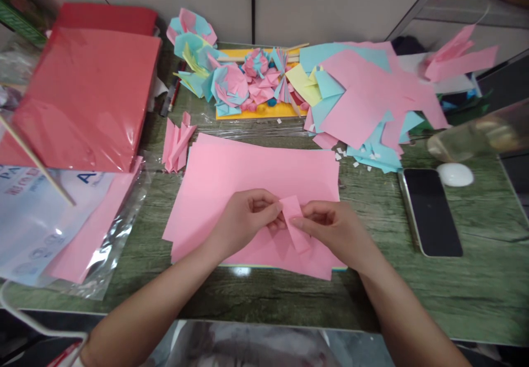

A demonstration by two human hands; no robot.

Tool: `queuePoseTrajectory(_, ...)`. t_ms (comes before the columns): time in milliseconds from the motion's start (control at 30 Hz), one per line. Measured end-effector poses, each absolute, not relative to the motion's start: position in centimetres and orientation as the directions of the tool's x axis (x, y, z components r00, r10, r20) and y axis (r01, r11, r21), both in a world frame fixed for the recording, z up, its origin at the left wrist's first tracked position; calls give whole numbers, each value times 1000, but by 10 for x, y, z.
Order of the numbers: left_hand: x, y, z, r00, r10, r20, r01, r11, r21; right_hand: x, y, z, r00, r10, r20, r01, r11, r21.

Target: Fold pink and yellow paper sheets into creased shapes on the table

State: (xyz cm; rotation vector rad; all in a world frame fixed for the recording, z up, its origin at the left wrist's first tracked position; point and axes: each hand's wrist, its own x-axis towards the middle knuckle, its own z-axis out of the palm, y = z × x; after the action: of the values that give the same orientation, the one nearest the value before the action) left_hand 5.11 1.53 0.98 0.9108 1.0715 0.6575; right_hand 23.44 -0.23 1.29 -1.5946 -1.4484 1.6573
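Item: pink strip [296, 224], one, over my stack of pink sheets [231, 174]; whether it touches them I cannot tell. Left hand [248, 215]: thumb and fingertips pinching the strip's left edge. Right hand [334, 224]: gripping the opposite side, thumb on its face. Step, as I judge it: folding or creasing; the next move seems to call for aligned edges and light, even thumb pressure. Hidden: the strip's reverse and some of my fingertips; layers uncountable. Cut off and blurred: a clear container [475, 135], right; its contents I cannot identify.
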Motion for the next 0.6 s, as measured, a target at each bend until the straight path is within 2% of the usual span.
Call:
queuePoseTrajectory(433,50,14,5,405,795,-451,-7,496,868,230,-4,13,-207,889,-409,341,-326,-882)
queuePoseTrajectory(600,50,14,4,423,770,-477,24,516,856,231,-1,16,-228,904,-361,254,-303,-919)
